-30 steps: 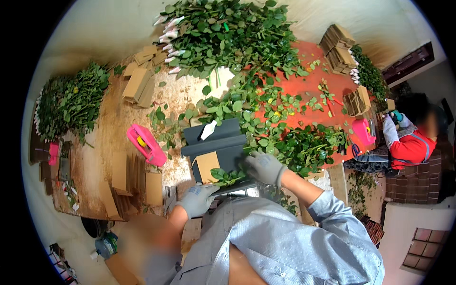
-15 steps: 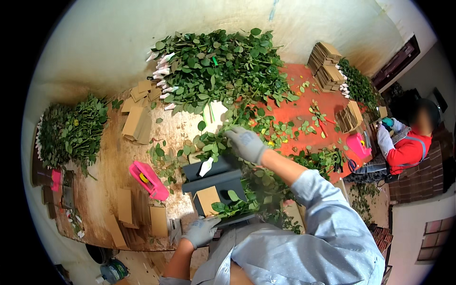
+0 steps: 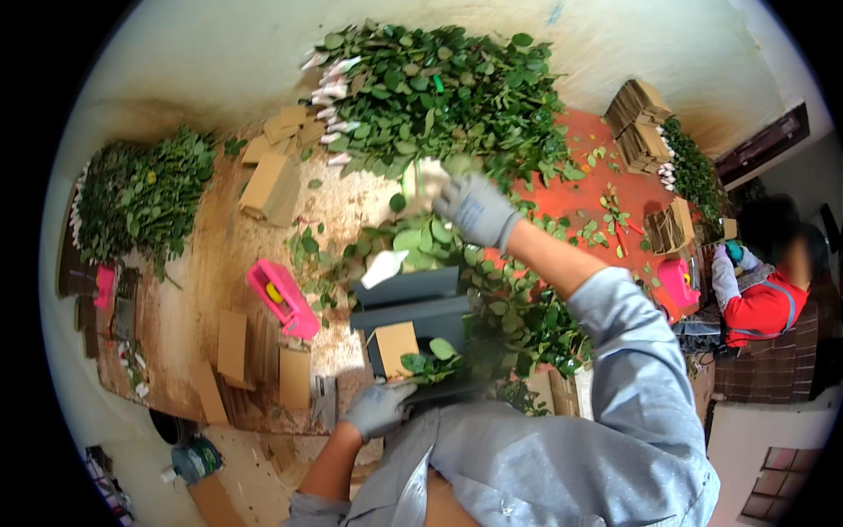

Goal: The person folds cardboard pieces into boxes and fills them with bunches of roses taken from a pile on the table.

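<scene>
My left hand (image 3: pixel 378 409), in a grey glove, grips the near left edge of a dark grey tray-like holder (image 3: pixel 411 316). A cardboard piece (image 3: pixel 397 347) and a few leafy stems (image 3: pixel 432 364) lie in the holder's near part. My right hand (image 3: pixel 479 212), also gloved, is above the leaves beyond the holder. Its fingers are curled; what they hold, if anything, is hidden. Close to its fingertips lies a white piece with green stripes (image 3: pixel 421 182). Between hand and holder are leafy stems (image 3: pixel 420 239) and a white wrapped tip (image 3: pixel 384 268).
A large pile of leafy stems (image 3: pixel 448 97) lies against the wall, another bundle (image 3: pixel 149 193) at left. Pink tape dispenser (image 3: pixel 283 299) and cardboard pieces (image 3: pixel 268 186) are on the table. At right, a person in red (image 3: pixel 760 303) works near cardboard stacks (image 3: pixel 639 132).
The view has shifted, so most of the table appears higher and further right. My right hand has moved away from me, toward the striped white piece. My left hand stays at the holder.
</scene>
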Demonstrator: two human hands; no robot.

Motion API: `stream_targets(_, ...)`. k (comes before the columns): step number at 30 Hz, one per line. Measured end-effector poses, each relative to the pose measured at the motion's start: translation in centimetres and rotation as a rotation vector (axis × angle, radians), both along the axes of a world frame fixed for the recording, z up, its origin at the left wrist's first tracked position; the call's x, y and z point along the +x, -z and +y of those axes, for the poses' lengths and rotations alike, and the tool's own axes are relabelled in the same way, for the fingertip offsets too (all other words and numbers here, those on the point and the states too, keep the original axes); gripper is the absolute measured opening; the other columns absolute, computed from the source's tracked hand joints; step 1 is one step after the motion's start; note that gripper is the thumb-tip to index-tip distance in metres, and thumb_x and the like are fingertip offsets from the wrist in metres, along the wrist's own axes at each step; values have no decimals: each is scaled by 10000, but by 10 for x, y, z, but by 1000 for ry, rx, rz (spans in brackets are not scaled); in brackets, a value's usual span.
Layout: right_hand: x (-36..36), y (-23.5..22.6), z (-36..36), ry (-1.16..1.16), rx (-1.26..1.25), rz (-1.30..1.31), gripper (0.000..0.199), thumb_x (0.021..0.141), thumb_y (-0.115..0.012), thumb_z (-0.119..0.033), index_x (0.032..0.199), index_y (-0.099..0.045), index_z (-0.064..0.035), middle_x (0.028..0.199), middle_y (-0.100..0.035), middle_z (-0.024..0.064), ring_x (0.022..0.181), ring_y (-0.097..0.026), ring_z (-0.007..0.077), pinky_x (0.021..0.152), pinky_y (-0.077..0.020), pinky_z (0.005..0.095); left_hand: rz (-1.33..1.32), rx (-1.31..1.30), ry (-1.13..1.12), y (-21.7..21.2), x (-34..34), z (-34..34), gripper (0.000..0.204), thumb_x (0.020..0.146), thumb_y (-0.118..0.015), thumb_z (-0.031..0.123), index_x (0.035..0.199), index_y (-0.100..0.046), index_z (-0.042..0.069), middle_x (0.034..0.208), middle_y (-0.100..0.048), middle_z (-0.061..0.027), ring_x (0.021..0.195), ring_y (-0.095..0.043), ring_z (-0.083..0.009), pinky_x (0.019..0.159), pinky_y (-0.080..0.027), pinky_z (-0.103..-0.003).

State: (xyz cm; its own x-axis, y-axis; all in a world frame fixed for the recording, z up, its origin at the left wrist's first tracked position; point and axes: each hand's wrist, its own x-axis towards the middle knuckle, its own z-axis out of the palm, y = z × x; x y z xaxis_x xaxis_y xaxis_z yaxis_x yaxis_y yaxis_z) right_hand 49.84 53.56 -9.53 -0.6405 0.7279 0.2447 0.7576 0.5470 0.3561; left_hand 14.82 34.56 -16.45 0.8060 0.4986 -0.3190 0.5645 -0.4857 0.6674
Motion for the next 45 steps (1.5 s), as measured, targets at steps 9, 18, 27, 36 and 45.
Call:
stream_targets(9,-80,-79,-152,206,-300,-187,192,890,-582,-210,1014,-665,-90,903,-614,82,873,-601,247,662,-455,380,38,-30,-36,-1,-3,-2,402,918,-560,192,1300,-645,101,1275,-648,-220,1099,-630,-434,965,-499,-494)
stream_targets(18,-84,69,-192,364,-988,-182,289,951,-505,-188,1159,-667,-70,1146,-684,154,1066,-672,300,819,-539,450,80,-65,-36,-10,2,1,420,941,-547,193,1344,-625,102,1285,-648,-196,1137,-625,-401,981,-490,-482)
stream_targets(27,-131,46,-191,265,-628,-177,204,910,-553,-197,1027,-691,-104,969,-680,87,931,-645,251,730,-496,394,125,-134,-64,-1,0,-1,401,927,-537,167,1304,-644,84,1312,-633,-206,1175,-611,-390,1006,-477,-471)
stream_targets(36,-88,77,-184,382,-959,-124,236,906,-567,-200,1072,-722,-132,1043,-713,98,957,-692,267,731,-532,421,43,-78,-61,3,0,-2,425,899,-522,132,1303,-640,70,1260,-657,-224,1107,-642,-402,999,-485,-472)
stream_targets(45,-110,59,-186,146,-597,-193,201,932,-542,-196,1060,-674,-115,988,-649,70,963,-619,256,774,-448,412,184,-82,-17,-8,4,3,408,884,-533,204,1271,-634,124,1300,-649,-134,1138,-643,-334,960,-517,-465)
